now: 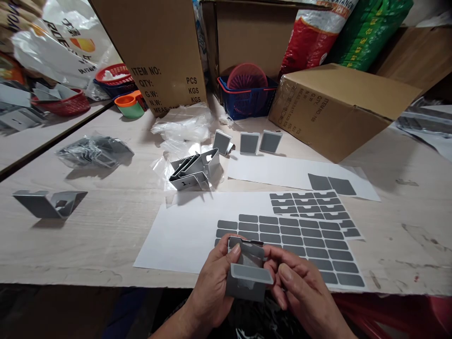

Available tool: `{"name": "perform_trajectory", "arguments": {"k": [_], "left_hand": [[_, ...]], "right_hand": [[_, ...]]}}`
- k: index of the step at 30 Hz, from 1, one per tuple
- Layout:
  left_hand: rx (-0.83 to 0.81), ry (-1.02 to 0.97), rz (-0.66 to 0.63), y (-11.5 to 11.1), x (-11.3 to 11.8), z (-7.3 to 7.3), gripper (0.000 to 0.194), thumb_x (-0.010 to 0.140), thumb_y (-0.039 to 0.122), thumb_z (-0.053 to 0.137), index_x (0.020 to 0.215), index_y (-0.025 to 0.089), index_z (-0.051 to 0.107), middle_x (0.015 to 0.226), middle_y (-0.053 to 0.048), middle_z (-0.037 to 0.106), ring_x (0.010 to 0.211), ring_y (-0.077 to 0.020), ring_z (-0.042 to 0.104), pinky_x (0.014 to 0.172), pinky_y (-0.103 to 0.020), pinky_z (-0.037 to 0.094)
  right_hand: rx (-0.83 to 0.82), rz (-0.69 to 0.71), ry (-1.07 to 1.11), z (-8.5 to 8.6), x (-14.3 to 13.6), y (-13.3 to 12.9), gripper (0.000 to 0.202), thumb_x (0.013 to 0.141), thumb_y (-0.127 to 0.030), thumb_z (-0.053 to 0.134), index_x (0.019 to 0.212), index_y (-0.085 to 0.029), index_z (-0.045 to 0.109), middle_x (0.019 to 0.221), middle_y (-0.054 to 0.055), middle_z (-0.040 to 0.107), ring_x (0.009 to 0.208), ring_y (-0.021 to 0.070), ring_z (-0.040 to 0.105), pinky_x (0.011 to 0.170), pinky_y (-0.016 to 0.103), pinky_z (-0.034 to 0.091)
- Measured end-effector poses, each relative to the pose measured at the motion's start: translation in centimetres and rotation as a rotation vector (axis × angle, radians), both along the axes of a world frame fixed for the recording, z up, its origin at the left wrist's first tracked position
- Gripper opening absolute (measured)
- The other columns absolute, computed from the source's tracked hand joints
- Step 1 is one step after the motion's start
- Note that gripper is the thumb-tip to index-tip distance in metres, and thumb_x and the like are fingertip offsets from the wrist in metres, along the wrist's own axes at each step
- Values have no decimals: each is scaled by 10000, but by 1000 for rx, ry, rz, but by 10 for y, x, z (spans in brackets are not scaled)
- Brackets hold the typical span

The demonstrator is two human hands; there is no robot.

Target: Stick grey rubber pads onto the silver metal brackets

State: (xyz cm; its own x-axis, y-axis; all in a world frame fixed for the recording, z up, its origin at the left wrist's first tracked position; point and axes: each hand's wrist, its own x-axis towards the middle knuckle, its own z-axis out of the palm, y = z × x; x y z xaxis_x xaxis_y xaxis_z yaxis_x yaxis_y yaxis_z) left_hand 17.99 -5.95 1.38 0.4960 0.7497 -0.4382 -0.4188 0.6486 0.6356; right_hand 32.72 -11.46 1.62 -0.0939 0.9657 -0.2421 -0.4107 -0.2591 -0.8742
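Note:
A folded grey metal stand (247,288) is held over the table's front edge. My left hand (216,278) is closed round its left side, the thumb pressing on the upper part. My right hand (300,282) has bent fingers at the stand's right side, fingertips touching its upper edge; whether they pinch a grey sticker is unclear. Beneath and behind lies a white sheet with rows of grey rounded stickers (306,241). A second sheet with notched grey stickers (305,201) lies partly under it. Two larger grey squares (332,183) sit on a further white strip (268,169).
Several nested metal stands (194,169) sit on clear plastic, with three small stands (249,142) behind. One stand (49,202) is at the left, near a bagged bundle (95,151). Cardboard boxes (339,108), a blue basket (247,99) and an orange cup (129,104) line the back.

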Motion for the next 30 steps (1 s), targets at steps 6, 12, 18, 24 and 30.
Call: {"name": "perform_trajectory", "arguments": {"k": [6, 12, 18, 24, 30], "left_hand": [[6, -2, 6, 2, 1, -1, 148, 875, 292, 444, 896, 158, 504, 702, -23, 567, 576, -94, 498, 525, -208, 392], [10, 5, 7, 0, -1, -2, 146, 877, 285, 439, 886, 155, 504, 708, -24, 562, 577, -91, 492, 528, -208, 386], [10, 13, 11, 0, 0, -3, 146, 875, 287, 443, 889, 156, 506, 702, -22, 557, 574, -87, 486, 523, -201, 380], [18, 21, 1, 0, -1, -3, 146, 880, 288, 432, 877, 162, 505, 696, -18, 555, 575, -90, 475, 532, -207, 373], [12, 28, 1, -1, -2, -5, 156, 875, 300, 436, 863, 163, 510, 690, -15, 546, 561, -88, 471, 521, -206, 365]], "right_hand": [[-12, 6, 21, -8, 3, -4, 284, 869, -373, 497, 1106, -221, 537, 751, -6, 492, 483, 33, 345, 488, 220, 240], [1, 21, 25, -12, 4, -3, 302, 875, -384, 486, 1132, -230, 520, 772, -3, 494, 488, 40, 344, 495, 232, 229], [-8, 21, 19, -15, 5, -5, 331, 876, -389, 486, 1162, -222, 505, 759, -7, 490, 490, 42, 339, 510, 240, 224], [1, 3, 6, -14, 3, -4, 308, 878, -382, 483, 1128, -203, 509, 738, -10, 481, 478, 47, 333, 523, 252, 222], [-7, 5, 19, -14, 3, -5, 292, 877, -371, 487, 1102, -187, 512, 725, -10, 470, 478, 42, 335, 511, 245, 219]]}}
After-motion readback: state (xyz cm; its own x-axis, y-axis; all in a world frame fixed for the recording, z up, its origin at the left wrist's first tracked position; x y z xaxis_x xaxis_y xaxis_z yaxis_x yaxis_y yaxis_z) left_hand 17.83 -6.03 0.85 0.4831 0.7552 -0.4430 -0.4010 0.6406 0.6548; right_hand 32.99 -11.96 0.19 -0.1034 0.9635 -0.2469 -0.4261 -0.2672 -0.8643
